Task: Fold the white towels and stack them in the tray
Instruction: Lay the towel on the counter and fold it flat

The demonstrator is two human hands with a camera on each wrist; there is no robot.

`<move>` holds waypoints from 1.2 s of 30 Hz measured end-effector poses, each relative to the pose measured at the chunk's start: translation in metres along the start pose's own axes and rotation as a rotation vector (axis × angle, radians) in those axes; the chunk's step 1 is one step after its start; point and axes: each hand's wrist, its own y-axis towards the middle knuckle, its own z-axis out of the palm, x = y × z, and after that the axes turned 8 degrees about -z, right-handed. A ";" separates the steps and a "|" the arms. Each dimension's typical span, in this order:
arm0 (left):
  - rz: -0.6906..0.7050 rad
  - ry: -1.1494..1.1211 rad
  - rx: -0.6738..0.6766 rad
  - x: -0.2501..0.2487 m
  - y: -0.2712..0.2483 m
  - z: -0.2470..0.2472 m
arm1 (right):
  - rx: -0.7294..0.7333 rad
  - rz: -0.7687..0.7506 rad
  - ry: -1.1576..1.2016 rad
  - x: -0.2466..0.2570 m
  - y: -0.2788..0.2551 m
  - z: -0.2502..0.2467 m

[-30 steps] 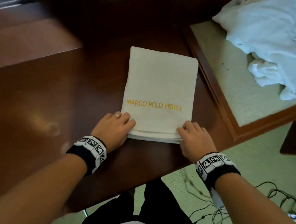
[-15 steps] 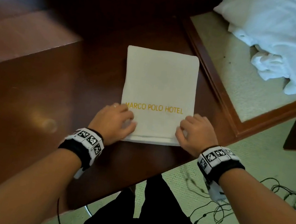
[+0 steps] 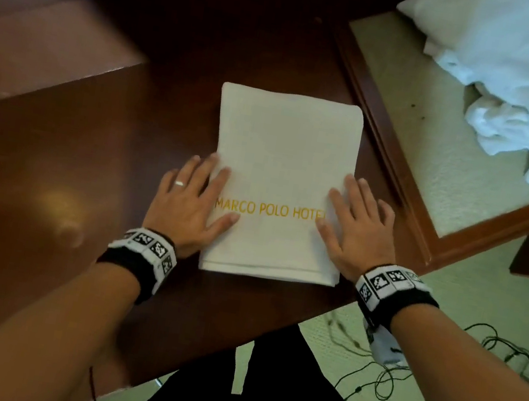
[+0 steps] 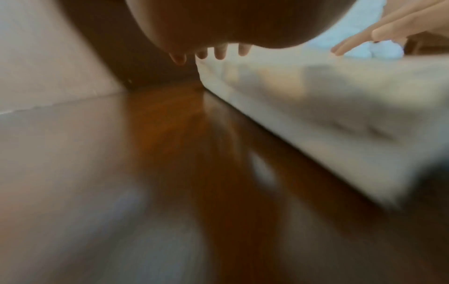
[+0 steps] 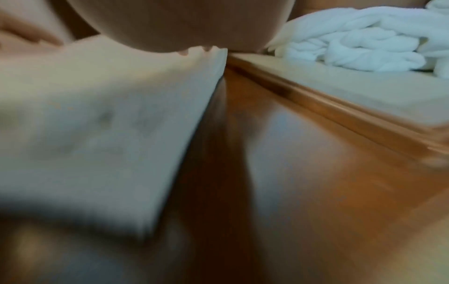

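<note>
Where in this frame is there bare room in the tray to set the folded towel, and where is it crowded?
The tray has bare lining in its near half, between its wooden rim and the heap of unfolded towels that crowds its far end. The dark table left of the folded towel is bare too. The left hand and right hand lie flat along the towel's sides.

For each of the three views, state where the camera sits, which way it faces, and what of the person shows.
Head: above, facing down at the folded towel on the table; left hand, right hand, both forearms.
Left wrist: low by the table, facing along the towel's left edge; palm, fingertips.
Right wrist: low, along the right edge; palm.
Shared: both wrist views show the towel and the unfolded towels.
</note>
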 end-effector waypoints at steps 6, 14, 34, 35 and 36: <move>0.066 0.047 -0.128 -0.044 0.079 -0.035 | -0.178 -0.083 0.089 0.018 0.094 -0.033; -0.131 0.021 0.099 -0.030 0.068 -0.001 | 0.071 -0.012 0.070 -0.010 0.083 -0.003; -0.538 -0.790 -0.042 -0.071 -0.036 -0.018 | -0.107 0.768 0.912 0.060 -0.030 -0.019; -0.500 -0.791 -0.074 -0.076 -0.042 -0.029 | -0.114 0.769 0.900 0.063 -0.034 -0.030; -0.456 -0.786 -0.097 -0.080 -0.046 -0.040 | -0.122 0.771 0.894 0.065 -0.036 -0.042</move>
